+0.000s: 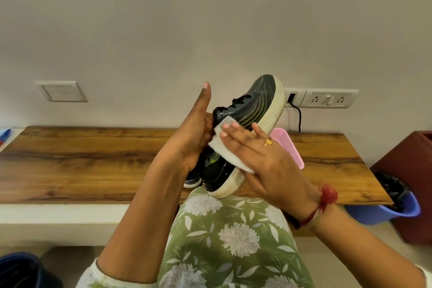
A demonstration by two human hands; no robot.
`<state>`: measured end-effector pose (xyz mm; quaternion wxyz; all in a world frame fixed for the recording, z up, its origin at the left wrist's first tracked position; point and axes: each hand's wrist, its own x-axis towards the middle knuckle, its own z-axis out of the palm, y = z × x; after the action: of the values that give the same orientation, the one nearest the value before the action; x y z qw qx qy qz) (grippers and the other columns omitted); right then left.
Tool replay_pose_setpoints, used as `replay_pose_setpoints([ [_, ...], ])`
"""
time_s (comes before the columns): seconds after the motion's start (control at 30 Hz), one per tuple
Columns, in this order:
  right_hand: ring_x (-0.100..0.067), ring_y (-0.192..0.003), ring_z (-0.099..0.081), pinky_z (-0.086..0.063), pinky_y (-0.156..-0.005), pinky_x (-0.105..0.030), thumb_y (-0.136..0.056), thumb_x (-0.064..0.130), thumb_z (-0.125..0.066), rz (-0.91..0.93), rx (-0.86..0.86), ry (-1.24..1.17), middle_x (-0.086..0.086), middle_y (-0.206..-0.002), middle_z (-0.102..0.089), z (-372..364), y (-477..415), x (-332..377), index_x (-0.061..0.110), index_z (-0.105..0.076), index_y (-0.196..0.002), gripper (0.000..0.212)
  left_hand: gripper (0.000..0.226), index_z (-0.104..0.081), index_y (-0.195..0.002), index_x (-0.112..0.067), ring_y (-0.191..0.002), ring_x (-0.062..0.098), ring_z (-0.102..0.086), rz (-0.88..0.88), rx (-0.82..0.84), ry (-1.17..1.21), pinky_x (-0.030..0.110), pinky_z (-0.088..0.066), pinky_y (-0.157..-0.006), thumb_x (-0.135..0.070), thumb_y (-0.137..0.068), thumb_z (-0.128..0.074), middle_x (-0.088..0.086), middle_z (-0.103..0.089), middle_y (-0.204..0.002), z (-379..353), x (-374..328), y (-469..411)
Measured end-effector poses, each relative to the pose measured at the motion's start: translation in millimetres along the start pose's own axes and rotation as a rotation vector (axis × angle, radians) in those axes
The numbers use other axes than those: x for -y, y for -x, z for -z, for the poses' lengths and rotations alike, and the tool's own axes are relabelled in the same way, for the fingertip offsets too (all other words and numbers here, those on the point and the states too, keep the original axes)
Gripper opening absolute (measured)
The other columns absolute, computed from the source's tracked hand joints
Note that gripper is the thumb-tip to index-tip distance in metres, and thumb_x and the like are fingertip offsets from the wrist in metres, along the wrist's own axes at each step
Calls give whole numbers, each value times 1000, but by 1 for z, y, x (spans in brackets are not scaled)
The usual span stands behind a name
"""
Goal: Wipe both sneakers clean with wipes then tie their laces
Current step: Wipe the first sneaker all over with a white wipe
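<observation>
A black sneaker (252,110) with a cream sole and black laces is held up over the wooden table, toe pointing up and away. My left hand (194,138) grips its heel and collar, thumb raised. My right hand (264,156) lies flat with straight fingers and presses a white wipe (224,147) against the sneaker's side. The second sneaker (192,181) is mostly hidden behind my left wrist; only a black and white tip shows on the table.
The wooden table (93,159) runs along the wall. A pink perforated basket (287,145) stands behind my right hand. A blue bin with a black liner (392,203) and a dark red box (411,170) sit at the right. Wall sockets (327,99) hold a black cable.
</observation>
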<state>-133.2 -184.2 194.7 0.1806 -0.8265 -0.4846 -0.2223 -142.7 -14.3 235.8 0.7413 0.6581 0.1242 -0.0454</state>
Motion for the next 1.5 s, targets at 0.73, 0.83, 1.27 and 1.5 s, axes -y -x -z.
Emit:
replay_pose_setpoints([
  [0.73,-21,-140,-31,-19,-118,-37,-91,18,-42,49,65,-48,-11,-148,-37,-3,9,1,4,-37,-141,52,67,-35,-50,-21,-40,10,-25,24,-2,24,20,-28,-42,-81,-81,-31,-5,-29,-44,5,5,-2],
  [0.83,-19,-139,-32,-16,-118,-34,-92,18,-39,-55,12,-78,-10,-148,-38,2,3,-8,5,-41,-140,50,68,-41,-48,-21,-43,12,-25,21,23,59,23,-26,-48,-80,-81,-33,-5,-30,-45,3,5,-1],
  [1.27,-21,-140,-31,-21,-117,-37,-93,19,-39,91,19,9,-11,-148,-36,2,-4,-7,4,-36,-141,50,73,-60,-55,-18,-54,19,-43,2,47,68,24,-37,-57,-80,-81,-32,1,-47,-53,2,0,1],
  [1.5,-19,-141,-29,-19,-118,-36,-92,17,-40,83,55,-37,-10,-149,-36,3,-8,-3,5,-36,-142,52,77,-70,-75,-10,-62,13,-67,9,117,112,24,-50,-62,-75,-86,-29,5,-70,-63,-2,1,2],
])
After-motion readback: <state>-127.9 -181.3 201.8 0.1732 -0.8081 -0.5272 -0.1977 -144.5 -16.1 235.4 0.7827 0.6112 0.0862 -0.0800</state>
